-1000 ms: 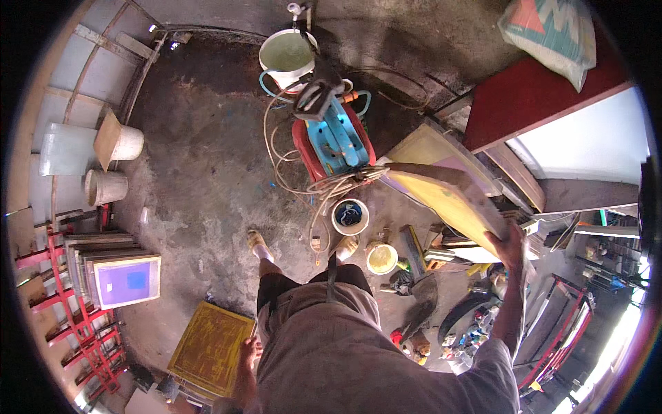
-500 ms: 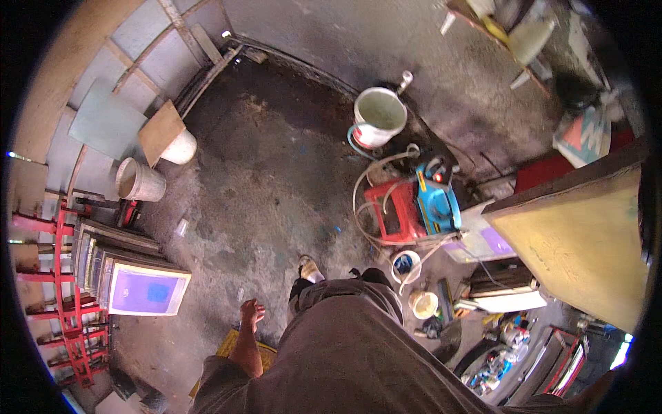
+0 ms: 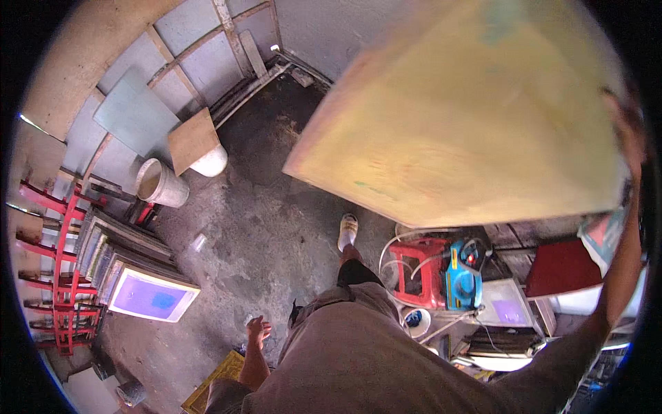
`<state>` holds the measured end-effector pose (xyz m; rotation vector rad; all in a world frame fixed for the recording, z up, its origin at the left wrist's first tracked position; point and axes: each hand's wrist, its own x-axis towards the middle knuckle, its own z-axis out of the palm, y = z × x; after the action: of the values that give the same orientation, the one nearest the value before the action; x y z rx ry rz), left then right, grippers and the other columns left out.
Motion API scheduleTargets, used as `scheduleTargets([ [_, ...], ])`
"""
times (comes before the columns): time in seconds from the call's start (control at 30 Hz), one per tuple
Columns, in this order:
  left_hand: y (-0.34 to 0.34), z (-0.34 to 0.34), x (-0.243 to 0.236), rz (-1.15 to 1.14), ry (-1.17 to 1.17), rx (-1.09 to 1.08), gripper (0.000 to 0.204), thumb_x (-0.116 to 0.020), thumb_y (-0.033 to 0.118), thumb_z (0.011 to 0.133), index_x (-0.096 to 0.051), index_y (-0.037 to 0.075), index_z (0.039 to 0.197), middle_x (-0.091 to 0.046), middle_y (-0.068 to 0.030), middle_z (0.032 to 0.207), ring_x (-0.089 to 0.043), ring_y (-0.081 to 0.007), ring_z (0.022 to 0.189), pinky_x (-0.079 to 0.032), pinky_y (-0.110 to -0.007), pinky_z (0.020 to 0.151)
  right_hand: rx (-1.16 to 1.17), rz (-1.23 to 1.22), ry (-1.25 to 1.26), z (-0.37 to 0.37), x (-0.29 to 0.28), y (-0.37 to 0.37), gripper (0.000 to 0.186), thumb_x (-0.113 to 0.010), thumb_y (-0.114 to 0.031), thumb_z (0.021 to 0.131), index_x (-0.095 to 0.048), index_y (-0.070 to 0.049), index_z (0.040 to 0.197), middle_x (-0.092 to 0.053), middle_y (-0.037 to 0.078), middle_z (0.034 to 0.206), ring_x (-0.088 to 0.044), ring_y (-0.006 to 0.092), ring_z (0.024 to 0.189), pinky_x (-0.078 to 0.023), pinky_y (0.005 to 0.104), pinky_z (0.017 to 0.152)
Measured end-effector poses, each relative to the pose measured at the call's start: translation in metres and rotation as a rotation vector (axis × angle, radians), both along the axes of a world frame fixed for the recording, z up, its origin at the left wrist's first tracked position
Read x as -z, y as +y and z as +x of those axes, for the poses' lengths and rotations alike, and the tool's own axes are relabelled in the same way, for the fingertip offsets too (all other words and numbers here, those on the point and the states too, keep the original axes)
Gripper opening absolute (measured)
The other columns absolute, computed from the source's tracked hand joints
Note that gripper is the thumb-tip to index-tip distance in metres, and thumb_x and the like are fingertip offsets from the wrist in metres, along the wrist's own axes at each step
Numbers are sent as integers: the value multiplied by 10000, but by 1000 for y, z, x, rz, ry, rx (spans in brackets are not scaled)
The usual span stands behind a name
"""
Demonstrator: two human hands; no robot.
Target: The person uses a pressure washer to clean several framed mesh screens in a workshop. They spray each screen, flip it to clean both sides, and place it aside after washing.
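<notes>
My right hand is at the right edge of a large yellow panel, its fingers wrapped over the edge. The panel is tilted and covers much of the upper right, with its lower edge above the floor; it looks blurred along its left side. It has a faint teal patch near the top. At the lower middle, my left hand hangs beside my body with loosely bent fingers apart and nothing in them. A yellow panel or board lies low on the floor near the left forearm.
At left, several frames, the front one with a purple mesh, lean by a red rack. Behind them are a white bucket and a brown board. A blue machine with hoses stands by a red stool at right.
The yellow panel has swung up and leftward from the right side, now covering the back wall and the large bucket. My right hand has come into view on it. My foot has stepped forward.
</notes>
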<state>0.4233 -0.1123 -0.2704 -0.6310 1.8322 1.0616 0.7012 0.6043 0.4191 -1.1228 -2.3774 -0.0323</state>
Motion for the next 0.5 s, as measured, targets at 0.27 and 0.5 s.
scheduleTargets([
  [0.27,41,23,-27,-74,-122,-434,326,-511,367,918,-516,124,1134,-627,-105,815,-612,-238,676,-501,-427,610,-467,-785,-353,-307,322,47,600,-749,-420,666,-596,49,1008,-631,238,976,-622,330,944,-483,441,791],
  [0.5,109,63,-61,-162,-234,-344,344,-514,372,916,-513,125,1156,-632,-104,840,-616,-244,706,-502,-434,635,-508,-625,-342,-463,513,98,503,-673,-367,666,-594,18,980,-643,238,951,-629,382,925,-498,459,808],
])
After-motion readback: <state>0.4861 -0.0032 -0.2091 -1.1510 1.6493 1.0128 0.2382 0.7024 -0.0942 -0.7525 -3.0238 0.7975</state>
